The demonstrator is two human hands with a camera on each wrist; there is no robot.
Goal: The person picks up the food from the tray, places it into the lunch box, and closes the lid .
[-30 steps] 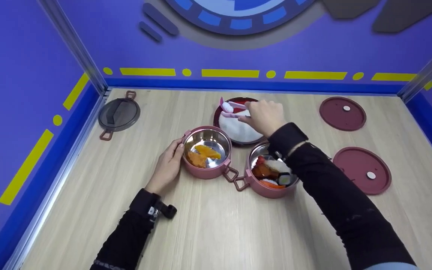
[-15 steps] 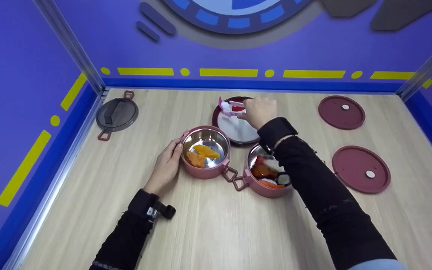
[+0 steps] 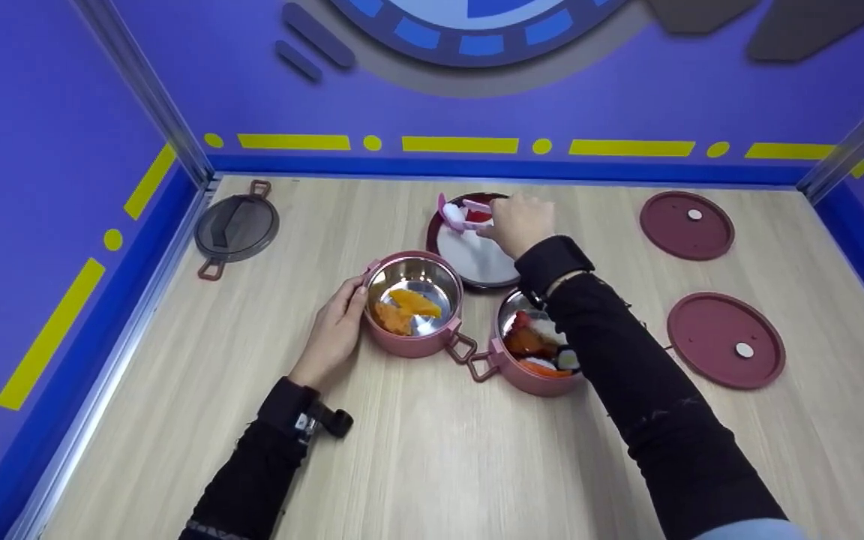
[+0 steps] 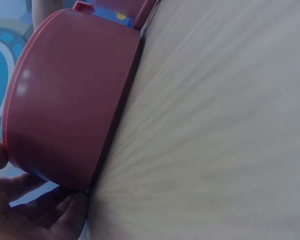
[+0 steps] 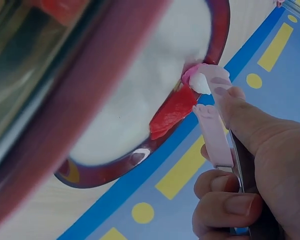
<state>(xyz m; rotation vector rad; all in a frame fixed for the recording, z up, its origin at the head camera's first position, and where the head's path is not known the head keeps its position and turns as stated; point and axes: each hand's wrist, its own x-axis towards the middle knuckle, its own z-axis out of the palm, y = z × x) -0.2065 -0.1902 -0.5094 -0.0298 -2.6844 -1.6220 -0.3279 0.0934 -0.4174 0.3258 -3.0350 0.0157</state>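
My left hand (image 3: 333, 330) holds the left side of a pink pot (image 3: 411, 346), its thumb near the rim. Inside that steel-lined pot lie orange and yellow food pieces (image 3: 413, 303). Above the far plate (image 3: 477, 259), my right hand (image 3: 523, 223) grips pink-tipped tongs (image 5: 215, 140). A white lump (image 5: 201, 84) sits at the tong tips; whether they squeeze it I cannot tell. Beside it on the plate lies a red piece (image 5: 173, 112). My right sleeve partly covers a second pink pot (image 3: 541, 384) with several food pieces, including a sushi roll (image 3: 567, 358).
Two dark red lids (image 3: 728, 360) lie at the right, one behind the other. A grey lid (image 3: 237, 229) with brown loops lies at the far left corner. Brown handles (image 3: 462, 349) of the two pots nearly meet. Blue walls (image 3: 432, 112) bound the wooden table.
My right hand has moved slightly left and down with the tongs over the plate, and their arms have come closer together. My left hand stays on the pot.
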